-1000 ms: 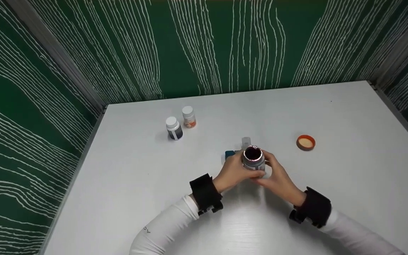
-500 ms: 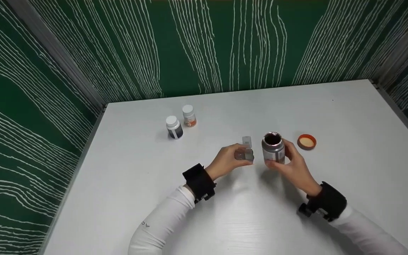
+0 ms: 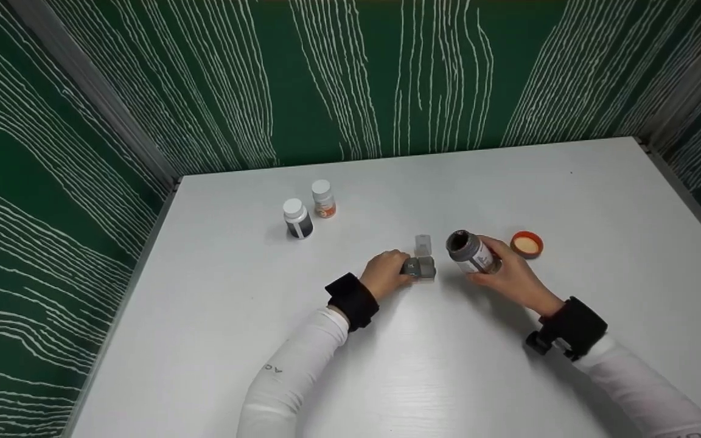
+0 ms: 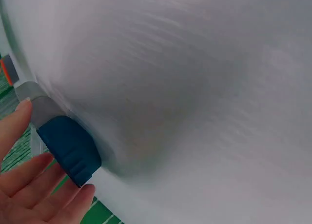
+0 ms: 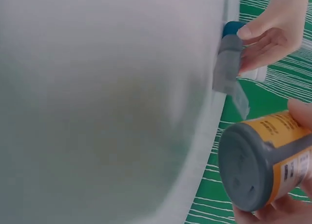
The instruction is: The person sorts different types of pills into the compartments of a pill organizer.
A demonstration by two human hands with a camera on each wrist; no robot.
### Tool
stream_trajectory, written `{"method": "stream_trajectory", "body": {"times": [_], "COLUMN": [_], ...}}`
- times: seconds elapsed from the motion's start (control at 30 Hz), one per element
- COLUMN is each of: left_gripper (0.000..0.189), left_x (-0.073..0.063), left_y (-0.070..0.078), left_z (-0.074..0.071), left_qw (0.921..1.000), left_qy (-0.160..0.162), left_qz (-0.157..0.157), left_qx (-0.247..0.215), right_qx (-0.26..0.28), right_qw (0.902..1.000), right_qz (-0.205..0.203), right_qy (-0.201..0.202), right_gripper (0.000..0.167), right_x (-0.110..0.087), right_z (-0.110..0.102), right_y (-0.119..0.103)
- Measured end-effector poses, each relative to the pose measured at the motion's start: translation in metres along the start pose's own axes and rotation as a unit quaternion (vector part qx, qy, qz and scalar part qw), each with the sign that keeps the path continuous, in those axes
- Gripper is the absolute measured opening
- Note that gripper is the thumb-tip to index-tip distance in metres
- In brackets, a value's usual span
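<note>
My left hand grips a small pill organizer on the table. One lid stands flipped up at its far right end. The left wrist view shows the organizer's blue end section beside my fingers, with grey sections beyond it. In my right hand is a lidless pill bottle, held just right of the organizer. The bottle leans left, mouth toward the organizer; its inside is dark. From the right wrist view, its grey base and yellow label show. An orange screw cap lies beyond the right hand.
Two capped white bottles stand at the back left: one with a dark label, one with an orange label. The white table meets green walls with pale wavy lines at its back and sides.
Both hands held the bottle at first; the right hand then carried it rightward and tilted it left. The left hand let go of the bottle and took hold of the organizer.
</note>
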State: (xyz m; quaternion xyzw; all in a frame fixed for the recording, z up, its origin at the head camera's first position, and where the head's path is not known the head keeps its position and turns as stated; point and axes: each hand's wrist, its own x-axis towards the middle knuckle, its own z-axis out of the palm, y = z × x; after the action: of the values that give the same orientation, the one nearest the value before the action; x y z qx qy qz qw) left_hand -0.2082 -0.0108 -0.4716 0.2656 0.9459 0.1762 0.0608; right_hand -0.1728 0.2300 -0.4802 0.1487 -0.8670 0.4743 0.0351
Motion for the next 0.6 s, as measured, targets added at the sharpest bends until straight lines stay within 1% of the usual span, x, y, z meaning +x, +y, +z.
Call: {"method": "stream_trajectory", "body": {"times": [0.07, 0.13, 0.23, 0.3, 0.4, 0.53, 0.6], "left_gripper": [0.025, 0.023, 0.021, 0.021, 0.021, 0.02, 0.02], "left_x": [0.003, 0.005, 0.005, 0.005, 0.006, 0.008, 0.009], "left_y": [0.0, -0.001, -0.002, -0.003, -0.004, -0.005, -0.005], "left_z": [-0.001, -0.003, -0.005, -0.004, -0.003, -0.002, -0.002], "left_qw": [0.9998, 0.9996, 0.9994, 0.9995, 0.9995, 0.9994, 0.9993], "left_qy": [-0.015, -0.025, -0.029, -0.028, -0.027, -0.028, -0.029], "left_qz": [0.004, 0.005, 0.01, 0.012, 0.013, 0.016, 0.017], "left_qx": [0.01, 0.013, 0.014, 0.012, 0.008, 0.013, 0.017], "right_qx": [-0.024, -0.058, -0.111, -0.151, -0.207, -0.261, -0.274], "right_qw": [0.9994, 0.9968, 0.9898, 0.983, 0.97, 0.9531, 0.9476], "right_qz": [-0.019, -0.039, -0.057, -0.064, -0.084, -0.122, -0.139], "right_qy": [-0.02, -0.039, -0.068, -0.083, -0.096, -0.092, -0.087], "right_gripper": [0.066, 0.065, 0.065, 0.065, 0.065, 0.066, 0.066], "right_x": [0.005, 0.01, 0.016, 0.02, 0.024, 0.028, 0.03], "right_z": [0.0, 0.0, 0.001, 0.0, 0.0, 0.001, 0.002], "right_y": [0.001, 0.001, -0.002, -0.004, -0.008, -0.01, -0.011]}}
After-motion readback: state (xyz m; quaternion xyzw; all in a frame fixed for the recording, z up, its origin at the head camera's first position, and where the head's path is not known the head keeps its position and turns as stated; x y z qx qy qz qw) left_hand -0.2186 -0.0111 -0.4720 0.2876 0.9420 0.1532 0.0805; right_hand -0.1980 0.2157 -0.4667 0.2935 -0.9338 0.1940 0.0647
